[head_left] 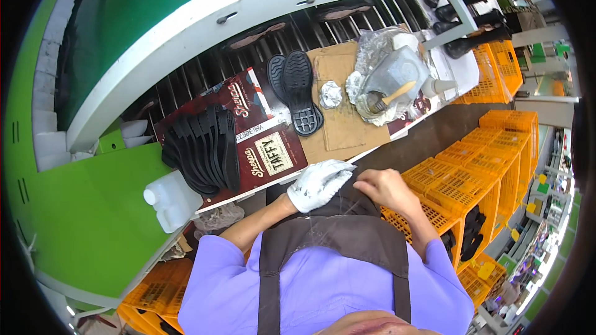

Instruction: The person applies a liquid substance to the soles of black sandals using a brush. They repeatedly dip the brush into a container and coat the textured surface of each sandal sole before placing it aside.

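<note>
My left hand (320, 186), in a white glove with dark smudges, is held over my dark apron (332, 232) at the near edge of the bench. Its fingers are stretched out toward the right, and nothing shows in them. Close beside it, my bare right hand (390, 191) has its fingers curled in; whether they hold anything is hidden. Beyond the hands, a pair of black shoe soles (297, 90) lies partly on a brown cardboard sheet (341, 130). To the left, several black soles (202, 152) stand on edge in a row on a dark red box panel (273, 102).
A brush (397, 93) lies in a plastic-wrapped container (379, 108) beside a crumpled white wad (330, 95). A white jug (172, 200) stands on the left. Orange crates (478, 167) are stacked at right. A pale metal frame (186, 18) arches over dark rollers (261, 43).
</note>
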{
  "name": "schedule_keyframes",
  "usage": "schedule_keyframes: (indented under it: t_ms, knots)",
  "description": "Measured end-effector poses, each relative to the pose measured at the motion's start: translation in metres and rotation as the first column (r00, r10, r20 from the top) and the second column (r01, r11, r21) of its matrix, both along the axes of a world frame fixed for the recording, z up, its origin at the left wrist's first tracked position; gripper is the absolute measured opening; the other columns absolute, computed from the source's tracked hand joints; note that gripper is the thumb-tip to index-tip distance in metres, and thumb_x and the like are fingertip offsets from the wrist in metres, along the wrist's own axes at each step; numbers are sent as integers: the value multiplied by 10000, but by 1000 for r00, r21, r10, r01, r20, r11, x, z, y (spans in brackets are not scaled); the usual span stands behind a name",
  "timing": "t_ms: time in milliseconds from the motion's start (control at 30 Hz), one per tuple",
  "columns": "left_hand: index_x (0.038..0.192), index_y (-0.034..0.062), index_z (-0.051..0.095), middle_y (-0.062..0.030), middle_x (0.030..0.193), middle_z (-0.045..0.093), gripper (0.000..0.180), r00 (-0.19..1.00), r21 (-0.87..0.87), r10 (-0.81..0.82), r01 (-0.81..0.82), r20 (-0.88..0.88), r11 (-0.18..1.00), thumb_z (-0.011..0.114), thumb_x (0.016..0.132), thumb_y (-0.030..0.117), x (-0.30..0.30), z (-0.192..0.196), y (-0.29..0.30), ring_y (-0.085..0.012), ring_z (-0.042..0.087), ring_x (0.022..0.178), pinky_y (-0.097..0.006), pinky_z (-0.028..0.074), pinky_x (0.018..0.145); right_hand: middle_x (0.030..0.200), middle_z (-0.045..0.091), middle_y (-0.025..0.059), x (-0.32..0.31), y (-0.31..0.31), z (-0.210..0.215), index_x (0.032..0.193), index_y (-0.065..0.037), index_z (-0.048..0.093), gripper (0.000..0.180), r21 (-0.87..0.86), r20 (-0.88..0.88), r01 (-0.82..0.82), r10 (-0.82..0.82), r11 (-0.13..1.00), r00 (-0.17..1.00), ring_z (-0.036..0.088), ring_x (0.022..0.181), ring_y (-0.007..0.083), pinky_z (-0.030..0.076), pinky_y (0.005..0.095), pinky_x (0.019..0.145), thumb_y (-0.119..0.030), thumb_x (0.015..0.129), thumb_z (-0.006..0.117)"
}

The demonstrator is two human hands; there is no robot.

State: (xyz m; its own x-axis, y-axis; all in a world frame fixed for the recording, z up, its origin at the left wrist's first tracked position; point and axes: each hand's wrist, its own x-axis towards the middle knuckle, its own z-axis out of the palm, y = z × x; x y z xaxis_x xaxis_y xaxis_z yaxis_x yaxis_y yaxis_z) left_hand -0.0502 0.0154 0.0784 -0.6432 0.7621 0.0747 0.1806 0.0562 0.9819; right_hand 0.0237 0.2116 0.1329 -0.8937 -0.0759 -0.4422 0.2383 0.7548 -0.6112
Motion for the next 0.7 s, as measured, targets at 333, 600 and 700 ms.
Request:
schedule_keyframes:
  t_ms: [333, 600, 700]
  knots:
    - [1066, -42, 614, -149, 990, 655, 245, 982, -48, -83, 92, 172, 995, 494, 917, 111, 14, 13, 31, -190, 628, 875, -283, 485, 751, 893, 652, 198, 52, 10, 15, 1003, -35, 632, 314, -110, 176, -21, 40, 994, 984, 621, 862, 366, 485, 444, 762, -308, 885, 530]
    - [1098, -21, 617, -144, 1013, 658, 288, 912, -132, -272, 324, 307, 937, 475, 942, 175, 42, 12, 139, -202, 627, 919, -300, 477, 823, 899, 650, 194, 117, 95, -3, 1013, -27, 622, 307, -118, 62, 203, -196, 972, 979, 618, 865, 370, 488, 444, 761, -288, 881, 531]
    - [1092, -5, 624, -150, 1019, 659, 291, 893, -216, -392, 437, 221, 873, 496, 938, 205, 64, 18, 207, -204, 629, 949, -309, 473, 852, 890, 651, 197, 160, 138, -20, 983, -23, 631, 301, -105, -30, 328, -332, 939, 943, 621, 869, 368, 489, 450, 762, -280, 861, 530]
